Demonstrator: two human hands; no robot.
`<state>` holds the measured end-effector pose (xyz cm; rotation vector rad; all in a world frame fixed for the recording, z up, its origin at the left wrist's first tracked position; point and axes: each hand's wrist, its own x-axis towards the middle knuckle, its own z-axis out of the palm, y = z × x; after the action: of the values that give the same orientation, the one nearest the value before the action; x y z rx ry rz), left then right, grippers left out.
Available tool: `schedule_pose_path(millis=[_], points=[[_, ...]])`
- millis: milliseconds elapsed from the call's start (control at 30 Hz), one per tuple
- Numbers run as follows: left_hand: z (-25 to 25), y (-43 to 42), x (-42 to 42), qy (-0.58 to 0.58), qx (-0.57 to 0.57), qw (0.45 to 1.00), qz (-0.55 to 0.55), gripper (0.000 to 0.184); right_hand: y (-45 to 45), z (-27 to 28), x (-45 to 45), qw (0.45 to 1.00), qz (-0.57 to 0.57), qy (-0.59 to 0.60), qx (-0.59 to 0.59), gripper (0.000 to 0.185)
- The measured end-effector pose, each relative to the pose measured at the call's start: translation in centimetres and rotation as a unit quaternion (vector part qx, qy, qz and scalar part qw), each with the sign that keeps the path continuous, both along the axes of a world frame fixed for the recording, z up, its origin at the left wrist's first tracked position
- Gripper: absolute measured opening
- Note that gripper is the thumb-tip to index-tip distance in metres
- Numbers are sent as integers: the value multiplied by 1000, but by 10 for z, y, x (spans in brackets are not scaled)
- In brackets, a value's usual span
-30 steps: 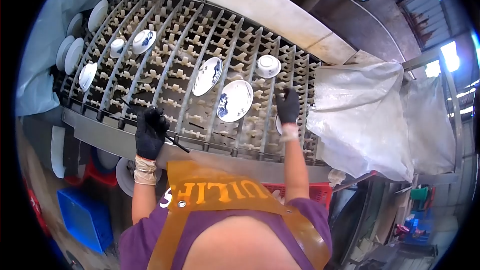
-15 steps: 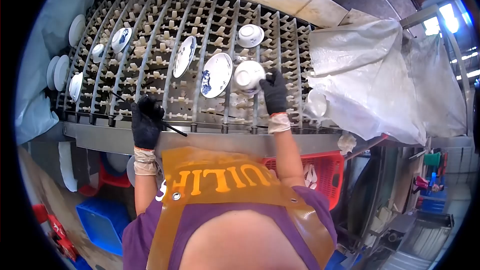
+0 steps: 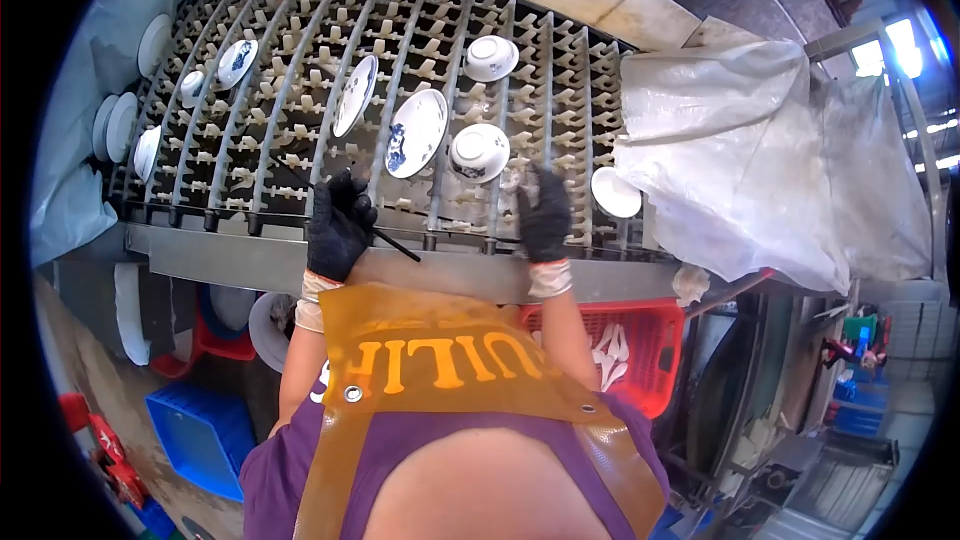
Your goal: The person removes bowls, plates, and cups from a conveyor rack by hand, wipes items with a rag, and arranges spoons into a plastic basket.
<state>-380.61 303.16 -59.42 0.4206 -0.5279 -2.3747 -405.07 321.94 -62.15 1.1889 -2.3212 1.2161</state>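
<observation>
Over the front of the pegged conveyor rack (image 3: 300, 90), my left hand (image 3: 341, 225) in a black glove is closed around a thin black stick (image 3: 398, 245). My right hand (image 3: 545, 215), also black-gloved and a little blurred, is over the rack with its fingers apart, holding nothing visible. Just beyond it to the left rests an upturned white bowl (image 3: 480, 152), not touched. A blue-patterned oval plate (image 3: 417, 133) leans left of that bowl, with another patterned plate (image 3: 356, 96) beside it. Farther back sits a second bowl (image 3: 491, 58).
A white dish (image 3: 615, 192) lies by the plastic curtain (image 3: 720, 160) at the right. Small dishes and plates stand at the rack's left end. Below are a red basket (image 3: 655, 365) with white utensils, a blue crate (image 3: 203, 438) and a white tub (image 3: 268, 332).
The upturned bowl is released, and my right hand has drawn back toward the front edge. My left hand has moved right with the stick. Dishes have shifted left, and the dish by the curtain shows more.
</observation>
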Motion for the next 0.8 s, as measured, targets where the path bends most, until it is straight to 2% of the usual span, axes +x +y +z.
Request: schedule_pose_path(millis=[67, 100, 133, 200, 233, 300, 333, 367, 400, 433, 467, 533, 567, 600, 667, 733, 767, 800], points=[[4, 5, -1, -7, 3, 1000, -1, 36, 27, -28, -42, 967, -186, 98, 143, 48], [5, 7, -4, -11, 7, 1000, 0, 35, 39, -15, -54, 942, -224, 101, 227, 49], [4, 7, -5, -9, 5, 1000, -6, 35, 50, -12, -68, 923, -235, 26, 304, 46], [0, 4, -4, -6, -15, 999, -28, 35, 68, -38, -95, 931, -172, -33, 321, 41], [-3, 2, -5, 8, -11, 999, -35, 34, 74, -45, -103, 931, -175, -29, 319, 41], [-2, 3, -8, 15, -11, 999, -31, 35, 68, -33, -99, 981, -146, -33, 125, 36], [-1, 5, -6, 15, -7, 999, -30, 35, 63, -29, -93, 981, -145, -34, 123, 36], [-1, 4, -7, 15, -11, 999, -30, 35, 55, -23, -86, 976, -78, -205, 0, 34], [-2, 4, -7, 9, -18, 999, -25, 35, 46, -13, -76, 923, -9, -365, -122, 32], [-3, 4, -8, 4, -25, 999, -21, 35, 38, 7, -59, 867, 23, -468, -171, 30], [-4, 5, -8, 3, -27, 999, -22, 35, 28, -5, -55, 817, 68, -531, -213, 29], [-4, 4, -6, 22, -25, 999, -32, 35, 15, -23, -57, 889, 66, -442, -96, 29], [-6, 4, -5, 23, -30, 999, -31, 35, 7, -48, -65, 922, 31, -377, -81, 30], [-8, 5, -5, 39, -18, 998, -42, 35, 7, -21, -63, 931, -8, -364, 15, 34], [-15, 0, -7, 87, -8, 995, -57, 34, 9, -67, -100, 994, 13, -95, 47, 42], [-9, 10, -10, -8, -37, 999, 31, 33, 6, -40, -115, 986, -40, -139, 84, 53], [-5, 11, -11, 12, -13, 1000, 11, 33, 7, -52, -135, 980, -120, -15, 156, 63], [-1, 11, -12, 33, 11, 999, -9, 34, 9, -69, -160, 971, -150, 73, 172, 71]])
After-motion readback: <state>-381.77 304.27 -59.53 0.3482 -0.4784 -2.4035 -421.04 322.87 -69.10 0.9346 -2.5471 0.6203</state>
